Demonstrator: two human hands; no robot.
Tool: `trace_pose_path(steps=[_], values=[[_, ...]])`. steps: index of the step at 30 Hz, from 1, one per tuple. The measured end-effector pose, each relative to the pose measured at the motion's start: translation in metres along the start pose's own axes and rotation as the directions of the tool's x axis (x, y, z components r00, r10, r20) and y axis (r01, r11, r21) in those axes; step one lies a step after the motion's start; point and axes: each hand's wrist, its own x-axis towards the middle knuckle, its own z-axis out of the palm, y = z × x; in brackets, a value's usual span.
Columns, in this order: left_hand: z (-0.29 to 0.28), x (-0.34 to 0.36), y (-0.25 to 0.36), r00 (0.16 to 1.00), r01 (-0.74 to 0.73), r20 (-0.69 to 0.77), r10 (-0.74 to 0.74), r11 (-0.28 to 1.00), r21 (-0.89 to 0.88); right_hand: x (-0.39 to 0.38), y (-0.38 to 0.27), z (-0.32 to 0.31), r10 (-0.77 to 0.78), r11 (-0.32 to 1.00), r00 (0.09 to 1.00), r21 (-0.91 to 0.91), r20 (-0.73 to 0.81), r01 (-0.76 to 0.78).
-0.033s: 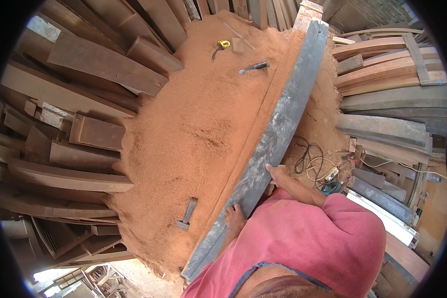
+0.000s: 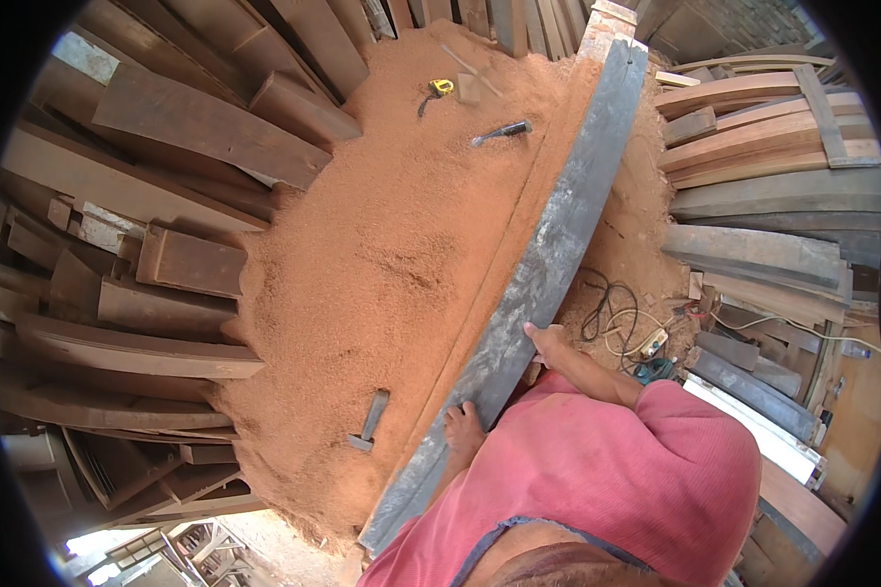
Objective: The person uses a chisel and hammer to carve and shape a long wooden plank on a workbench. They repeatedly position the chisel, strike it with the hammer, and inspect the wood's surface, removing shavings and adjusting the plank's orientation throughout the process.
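A long grey-black wooden beam [image 2: 548, 254] with whitish smears runs diagonally from the far right to the near middle. My right hand [image 2: 546, 340] is closed round its right edge, thumb on the top face and the other fingers mostly hidden beneath. Nearer to me, my left hand [image 2: 463, 426] grips the same beam with fingertips curled on its top face; part of that hand is hidden. A hammer [image 2: 370, 421] lies on the sawdust left of the beam. Farther off are a chisel-like tool with a dark handle [image 2: 504, 133] and a yellow tape measure [image 2: 441, 88].
Reddish sawdust [image 2: 333, 264] covers the ground beside the beam. Stacked boards [image 2: 166, 264] crowd the left side, and more planks [image 2: 764, 201] lie at the right. A black cable [image 2: 597, 303] and a teal power tool [image 2: 656, 370] sit right of my right arm.
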Motion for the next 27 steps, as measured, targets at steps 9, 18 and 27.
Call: trace_pose_path(steps=[9, 18, 27], values=[[0.008, 0.003, -0.002, 0.995, 0.068, 0.069, -0.071, 0.997, 0.034, 0.001, 0.0, 0.005, -0.084, 0.994, 0.988, 0.075, 0.132, 0.075], [-0.183, -0.012, -0.036, 0.986, -0.125, 0.083, 0.143, 0.975, -0.184, -0.083, -0.068, 0.038, -0.407, 0.909, 0.875, 0.023, 0.261, 0.416], [-0.134, -0.018, -0.101, 0.81, 0.213, 0.417, 0.412, 0.456, -0.864, -0.048, -0.042, -0.026, -0.311, 0.927, 0.821, 0.342, 0.479, 0.152]])
